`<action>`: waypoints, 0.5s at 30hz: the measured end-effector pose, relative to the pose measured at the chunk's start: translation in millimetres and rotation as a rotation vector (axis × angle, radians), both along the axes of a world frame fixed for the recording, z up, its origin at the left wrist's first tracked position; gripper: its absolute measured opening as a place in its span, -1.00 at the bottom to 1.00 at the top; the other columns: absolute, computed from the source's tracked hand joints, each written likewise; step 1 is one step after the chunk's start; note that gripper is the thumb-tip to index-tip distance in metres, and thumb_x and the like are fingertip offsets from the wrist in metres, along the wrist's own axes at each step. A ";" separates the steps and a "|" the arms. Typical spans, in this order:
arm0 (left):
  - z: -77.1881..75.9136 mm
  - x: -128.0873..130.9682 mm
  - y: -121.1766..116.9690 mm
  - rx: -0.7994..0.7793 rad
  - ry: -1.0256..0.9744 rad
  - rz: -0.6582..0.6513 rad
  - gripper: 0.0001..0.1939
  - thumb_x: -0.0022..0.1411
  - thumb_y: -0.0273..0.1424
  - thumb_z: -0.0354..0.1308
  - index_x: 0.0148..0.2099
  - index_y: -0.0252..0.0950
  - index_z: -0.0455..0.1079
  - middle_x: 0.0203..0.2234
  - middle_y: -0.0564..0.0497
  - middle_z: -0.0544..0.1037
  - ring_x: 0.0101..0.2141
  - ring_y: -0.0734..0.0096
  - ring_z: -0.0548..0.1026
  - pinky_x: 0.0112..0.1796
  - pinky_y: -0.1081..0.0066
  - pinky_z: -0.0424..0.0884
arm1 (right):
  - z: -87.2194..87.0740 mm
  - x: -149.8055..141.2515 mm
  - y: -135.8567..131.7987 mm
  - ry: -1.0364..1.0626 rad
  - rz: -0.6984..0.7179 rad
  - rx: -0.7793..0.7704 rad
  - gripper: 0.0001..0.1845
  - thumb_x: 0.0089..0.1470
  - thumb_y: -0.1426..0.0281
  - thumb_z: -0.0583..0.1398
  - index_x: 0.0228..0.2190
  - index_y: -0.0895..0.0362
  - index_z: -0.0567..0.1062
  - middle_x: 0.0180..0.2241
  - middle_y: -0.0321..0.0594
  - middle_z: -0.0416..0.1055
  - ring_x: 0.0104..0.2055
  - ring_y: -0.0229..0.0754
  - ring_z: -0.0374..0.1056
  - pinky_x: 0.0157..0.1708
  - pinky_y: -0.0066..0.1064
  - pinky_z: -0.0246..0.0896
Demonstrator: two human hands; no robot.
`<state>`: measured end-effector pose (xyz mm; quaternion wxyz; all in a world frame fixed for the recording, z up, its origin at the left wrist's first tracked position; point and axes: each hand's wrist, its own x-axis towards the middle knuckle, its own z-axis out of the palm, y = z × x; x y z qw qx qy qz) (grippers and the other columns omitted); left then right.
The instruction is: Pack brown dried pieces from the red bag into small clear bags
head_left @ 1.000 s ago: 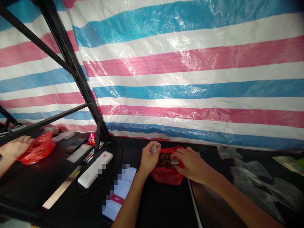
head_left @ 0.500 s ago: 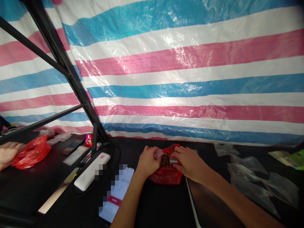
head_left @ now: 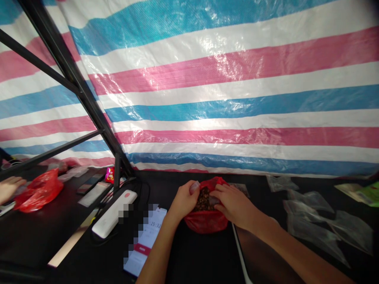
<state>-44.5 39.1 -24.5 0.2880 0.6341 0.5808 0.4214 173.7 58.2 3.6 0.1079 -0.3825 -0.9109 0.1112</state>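
Observation:
A red plastic bag (head_left: 206,222) lies open on the black table between my hands. Loose brown and yellowish bits (head_left: 203,200) fill its mouth; their exact kind is too small to make out. My left hand (head_left: 185,200) is closed at the bag's left side, pinching a piece of clear plastic (head_left: 194,187) between thumb and fingers. At the right side, my right hand (head_left: 232,202) reaches into the mouth with curled fingers. A greyish, shiny thing (head_left: 213,200) shows at its fingertips, partly hidden among the bits.
Several clear plastic bags (head_left: 314,227) lie on the right, near a green packet (head_left: 368,194). A flat dark device (head_left: 260,252) sits under my right forearm. Left are a phone (head_left: 145,246), a white power bank (head_left: 115,213), cables, a metal frame (head_left: 85,106), and another person's hand (head_left: 10,188) by a red bag (head_left: 41,190).
The red bag's mouth is wider, with more of the brown bits showing. My right hand's shiny thing sits lower in them. My left hand's clear plastic has shifted slightly left and up.

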 end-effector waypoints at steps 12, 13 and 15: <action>-15.3 5.9 8.4 -0.093 -0.260 0.056 -0.77 0.28 -0.23 0.17 -0.25 -0.30 0.51 -0.43 0.05 0.55 -0.37 0.37 0.47 -0.29 0.44 0.39 | -7.8 -5.1 -2.4 0.099 -0.015 -0.074 -0.72 0.19 0.37 0.27 -0.06 0.07 0.64 -0.04 -0.06 0.58 0.02 0.09 0.49 0.11 -0.11 0.29; -13.9 6.6 8.1 -0.089 -0.278 0.061 -0.78 0.28 -0.24 0.18 -0.25 -0.30 0.50 -0.42 0.05 0.55 -0.36 0.37 0.48 -0.27 0.43 0.40 | -8.5 -5.3 -2.1 0.107 -0.026 -0.076 -0.73 0.20 0.36 0.26 -0.07 0.06 0.64 -0.04 -0.06 0.58 0.01 0.08 0.49 0.11 -0.11 0.29; -10.6 7.8 7.1 -0.081 -0.323 0.062 -0.78 0.27 -0.23 0.19 -0.23 -0.30 0.50 -0.39 0.04 0.57 -0.34 0.37 0.50 -0.23 0.42 0.41 | -9.4 -6.0 -1.9 0.121 -0.047 -0.084 -0.75 0.21 0.37 0.24 -0.09 0.06 0.63 -0.06 -0.08 0.59 -0.01 0.07 0.50 0.08 -0.14 0.30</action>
